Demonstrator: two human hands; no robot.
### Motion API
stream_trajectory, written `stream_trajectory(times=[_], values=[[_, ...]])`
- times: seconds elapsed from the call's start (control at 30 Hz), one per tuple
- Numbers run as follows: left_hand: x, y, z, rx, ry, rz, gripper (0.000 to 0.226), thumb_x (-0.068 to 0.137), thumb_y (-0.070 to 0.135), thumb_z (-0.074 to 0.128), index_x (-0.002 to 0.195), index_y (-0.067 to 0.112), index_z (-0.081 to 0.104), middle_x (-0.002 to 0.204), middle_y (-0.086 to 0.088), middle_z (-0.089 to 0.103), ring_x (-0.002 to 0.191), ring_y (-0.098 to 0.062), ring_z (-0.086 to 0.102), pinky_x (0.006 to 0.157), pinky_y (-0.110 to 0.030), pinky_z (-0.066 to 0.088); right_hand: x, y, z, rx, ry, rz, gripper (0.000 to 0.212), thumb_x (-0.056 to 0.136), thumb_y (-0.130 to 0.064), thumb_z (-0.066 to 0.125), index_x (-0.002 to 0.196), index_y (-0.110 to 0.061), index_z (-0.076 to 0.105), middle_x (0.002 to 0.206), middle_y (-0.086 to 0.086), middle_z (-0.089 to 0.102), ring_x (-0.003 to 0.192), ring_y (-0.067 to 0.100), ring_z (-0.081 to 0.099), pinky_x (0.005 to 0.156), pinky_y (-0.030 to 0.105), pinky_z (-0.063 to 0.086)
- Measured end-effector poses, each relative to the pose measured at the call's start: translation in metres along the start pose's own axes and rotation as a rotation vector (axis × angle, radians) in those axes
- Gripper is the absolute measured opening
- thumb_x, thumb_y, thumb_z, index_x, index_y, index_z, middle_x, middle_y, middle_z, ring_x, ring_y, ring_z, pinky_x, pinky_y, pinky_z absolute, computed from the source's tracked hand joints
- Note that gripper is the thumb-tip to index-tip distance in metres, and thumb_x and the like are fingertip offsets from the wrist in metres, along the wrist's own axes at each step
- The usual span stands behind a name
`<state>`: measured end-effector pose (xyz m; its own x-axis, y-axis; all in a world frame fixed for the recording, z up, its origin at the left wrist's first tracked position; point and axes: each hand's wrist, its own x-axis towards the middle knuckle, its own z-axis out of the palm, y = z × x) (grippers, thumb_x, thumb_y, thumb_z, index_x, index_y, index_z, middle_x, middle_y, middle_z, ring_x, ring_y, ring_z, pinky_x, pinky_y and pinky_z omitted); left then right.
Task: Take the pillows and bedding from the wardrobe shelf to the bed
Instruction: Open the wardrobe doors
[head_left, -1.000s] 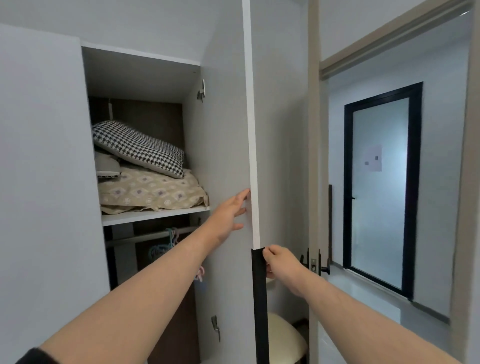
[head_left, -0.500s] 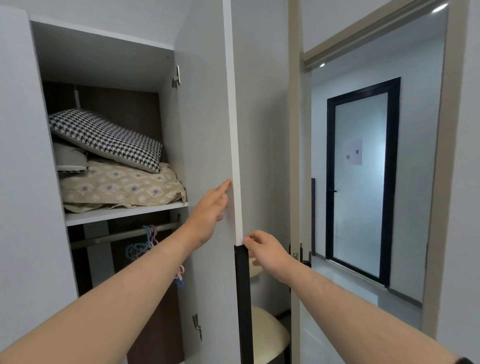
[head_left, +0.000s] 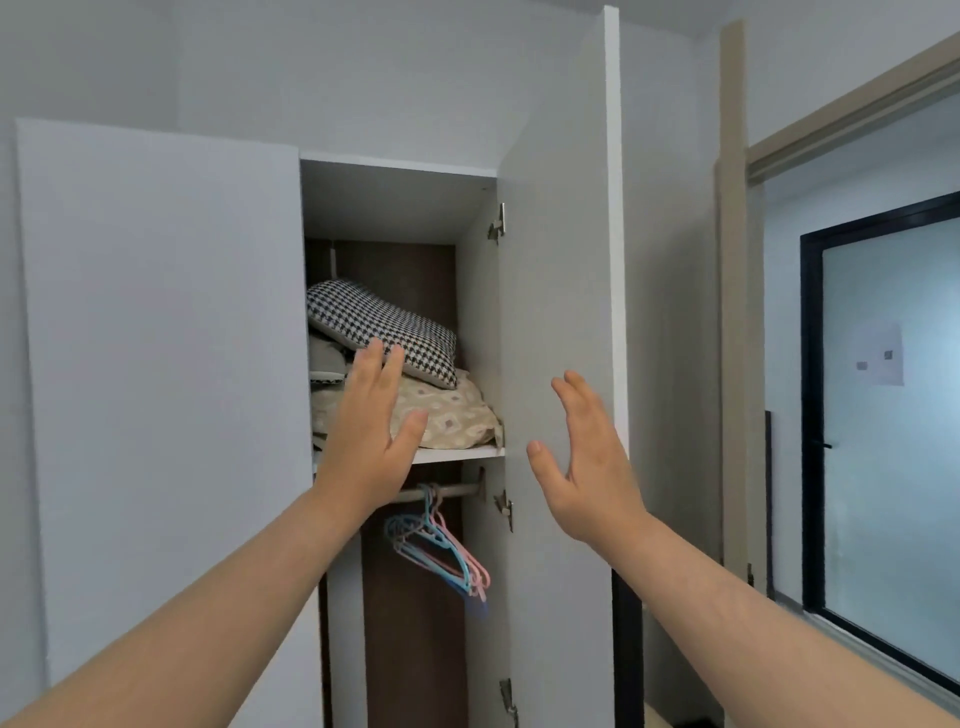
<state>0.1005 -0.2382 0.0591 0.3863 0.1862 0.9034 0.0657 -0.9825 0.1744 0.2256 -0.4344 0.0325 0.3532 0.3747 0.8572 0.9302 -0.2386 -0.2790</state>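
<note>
Both hands have come off the wardrobe door, which now stands wide open, so the reach for the stack is on. Left hand and right hand are spread open, holding nothing. The houndstooth pillow sits tilted on the beige patterned bedding on the shelf, above some hangers.

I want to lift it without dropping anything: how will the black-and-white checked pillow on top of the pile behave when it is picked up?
The checked pillow looks soft: it sags over the pile, so it will probably bend when lifted. It is likely light for its size. It lies tilted on the beige patterned bedding, so it may slide when pulled. Both the left hand and right hand are open, touching nothing.
</note>
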Motion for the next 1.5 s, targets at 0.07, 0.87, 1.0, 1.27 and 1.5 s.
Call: stream_trajectory(times=[0.07,0.87,1.0,1.27,1.5], values=[[-0.007,-0.023,-0.02,0.069,0.017,-0.06,0.068,0.094,0.042,0.038,0.154,0.024,0.013,0.164,0.002,0.002,0.149,-0.013,-0.003,0.117,-0.029,0.003,0.007,-0.012,0.019,0.018,-0.019,-0.02,0.067,0.092,-0.044,0.046,0.151,-0.025,0.022,0.162,-0.006,0.014,0.147,0.012,0.013,0.112,0.024,0.01],[0.045,-0.343,0.094,0.529,-0.045,-0.313,0.104,0.073,0.055,0.056,0.151,0.005,0.01,0.158,-0.025,0.013,0.145,-0.038,0.005,0.117,-0.053,0.0,0.108,-0.009,0.423,-0.268,-0.465,-0.103,0.071,0.081,-0.031,0.053,0.147,-0.011,0.037,0.155,0.015,0.033,0.143,0.029,0.032,0.12,0.039,0.004],[0.049,-0.346,0.105,0.532,-0.022,-0.318,0.104,0.067,0.037,0.062,0.15,0.002,0.011,0.157,-0.028,0.013,0.145,-0.042,0.003,0.115,-0.057,-0.003,0.106,0.003,0.442,-0.305,-0.458,-0.135,0.075,0.072,-0.038,0.059,0.141,-0.012,0.048,0.145,0.01,0.05,0.134,0.026,0.047,0.111,0.042,0.016],[0.039,-0.313,0.09,0.583,-0.024,-0.397,0.111,0.057,0.018,0.068,0.148,0.001,0.008,0.155,-0.032,0.015,0.143,-0.048,0.01,0.114,-0.061,0.009,0.113,0.007,0.406,-0.084,-0.53,-0.179,0.065,0.098,-0.034,0.037,0.155,-0.018,0.009,0.164,0.001,0.004,0.15,0.012,-0.001,0.113,0.019,-0.017],[0.005,-0.249,0.028,0.397,-0.025,-0.459,0.11,0.075,0.018,0.056,0.14,0.017,-0.034,0.157,-0.007,-0.028,0.141,-0.019,-0.03,0.115,-0.036,-0.016,0.141,-0.031,0.34,0.402,-0.392,-0.012,0.053,0.103,-0.025,0.035,0.153,-0.022,0.021,0.163,-0.005,0.012,0.148,0.006,0.005,0.115,0.019,0.002]])
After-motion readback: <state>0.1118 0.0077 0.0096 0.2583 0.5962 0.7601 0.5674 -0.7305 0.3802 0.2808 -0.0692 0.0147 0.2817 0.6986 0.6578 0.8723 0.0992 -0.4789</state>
